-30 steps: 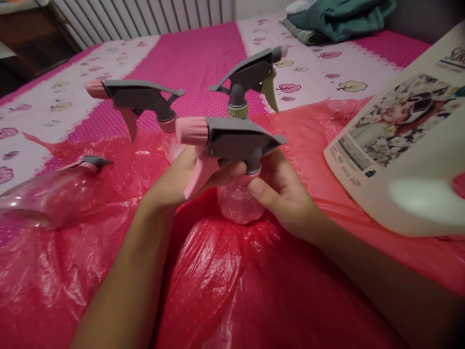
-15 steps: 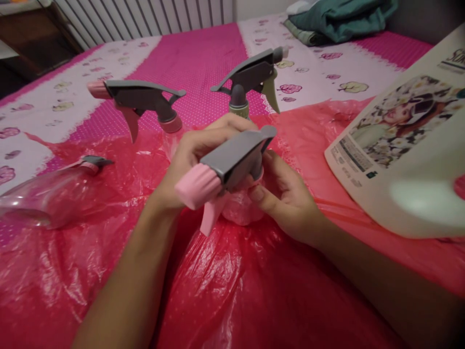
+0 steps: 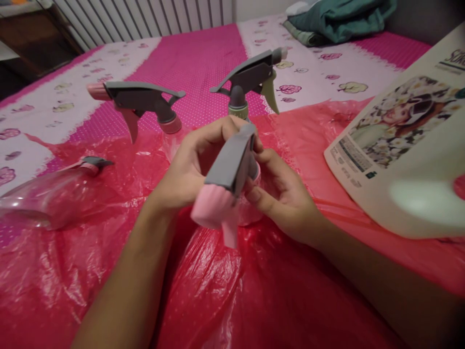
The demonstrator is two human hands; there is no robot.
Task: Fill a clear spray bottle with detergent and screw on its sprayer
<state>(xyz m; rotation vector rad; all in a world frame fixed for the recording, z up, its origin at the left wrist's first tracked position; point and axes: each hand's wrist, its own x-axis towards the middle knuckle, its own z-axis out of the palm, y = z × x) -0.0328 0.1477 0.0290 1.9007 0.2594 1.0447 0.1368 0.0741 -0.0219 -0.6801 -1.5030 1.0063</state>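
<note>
In front of me stands a spray bottle (image 3: 229, 162) with a grey and pink trigger head. Its pink nozzle points toward me and its trigger hangs down. My left hand (image 3: 187, 167) curls round the far side of it, with some fingers hidden behind the head. At the pink collar, my right hand (image 3: 285, 196) closes its thumb and fingers on the bottle. Most of the clear body is covered by the head and hands. Behind them rise a pink-nozzled spray bottle (image 3: 140, 99) and a green-collared spray bottle (image 3: 250, 80).
A clear spray bottle (image 3: 54, 194) lies on its side at left. At right, a large cream jug (image 3: 395, 160) with a picture label leans in. Red plastic sheeting (image 3: 203, 300) covers the near part of the bed. Folded green cloth (image 3: 341, 19) lies at the far right.
The trigger head has turned: its nozzle has swung to the right and now faces me more directly. My left hand has shifted slightly with it. My right hand stays at the collar.
</note>
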